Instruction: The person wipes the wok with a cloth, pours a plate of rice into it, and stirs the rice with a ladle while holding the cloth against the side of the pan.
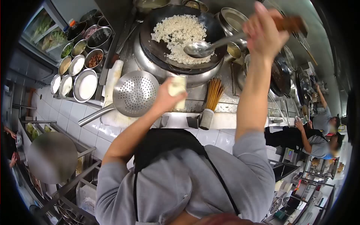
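Note:
Rice lies spread in a large dark wok on the round steel stove ring. My right hand, raised at the upper right, is closed around the wooden handle of a metal ladle; the ladle's bowl rests at the rice, over the right part of the wok. Just below the wok's near edge, my left hand is closed on a pale folded cloth. A perforated strainer lies left of that hand. To its right is a bamboo brush with its bristles pointing away.
Metal bowls of ingredients, among them a white one, stand at the left. A round grey lid-like disc is at the lower left. Another wok sits right of my right arm. Two people are at the far right.

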{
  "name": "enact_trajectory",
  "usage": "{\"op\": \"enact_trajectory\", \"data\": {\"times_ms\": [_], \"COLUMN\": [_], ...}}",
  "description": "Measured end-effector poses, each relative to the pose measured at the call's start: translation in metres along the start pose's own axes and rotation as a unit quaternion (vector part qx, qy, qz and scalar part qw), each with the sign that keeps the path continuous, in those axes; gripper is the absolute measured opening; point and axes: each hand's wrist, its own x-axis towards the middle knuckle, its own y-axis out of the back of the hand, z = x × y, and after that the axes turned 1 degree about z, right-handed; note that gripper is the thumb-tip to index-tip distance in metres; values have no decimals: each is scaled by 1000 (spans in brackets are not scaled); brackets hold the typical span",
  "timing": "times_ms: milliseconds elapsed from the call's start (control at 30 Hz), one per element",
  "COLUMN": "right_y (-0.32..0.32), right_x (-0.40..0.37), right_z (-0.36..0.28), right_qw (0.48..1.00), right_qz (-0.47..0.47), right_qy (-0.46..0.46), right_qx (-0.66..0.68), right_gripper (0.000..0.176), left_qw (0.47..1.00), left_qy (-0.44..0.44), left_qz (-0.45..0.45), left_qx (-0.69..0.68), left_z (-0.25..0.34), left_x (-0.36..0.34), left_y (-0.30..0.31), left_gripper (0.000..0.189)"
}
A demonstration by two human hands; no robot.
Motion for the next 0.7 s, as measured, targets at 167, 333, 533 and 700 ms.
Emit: {"op": "enact_trajectory", "data": {"times_ms": [167,333,533,700], "right_y": [40,54,44,-45], "right_x": [-9,42,6,53], "right_z": [106,42,129,-45], "right_qw": [978,977,969,987], "right_qz": [190,176,203,93], "right_qy": [54,38,80,-87], "right_qx": [-65,-116,-116,-97], "right_gripper": [27,28,26,22], "left_qw": [900,869,836,806], "left_qy": [297,371,382,386], "left_qz": [67,20,142,147], "left_qx": [-312,-327,-368,-424], "left_z": [-16,-28,-38,93], "left_x": [68,86,111,45], "left_y": [-3,-4,-26,-22], "left_gripper": [44,35,18,17]}}
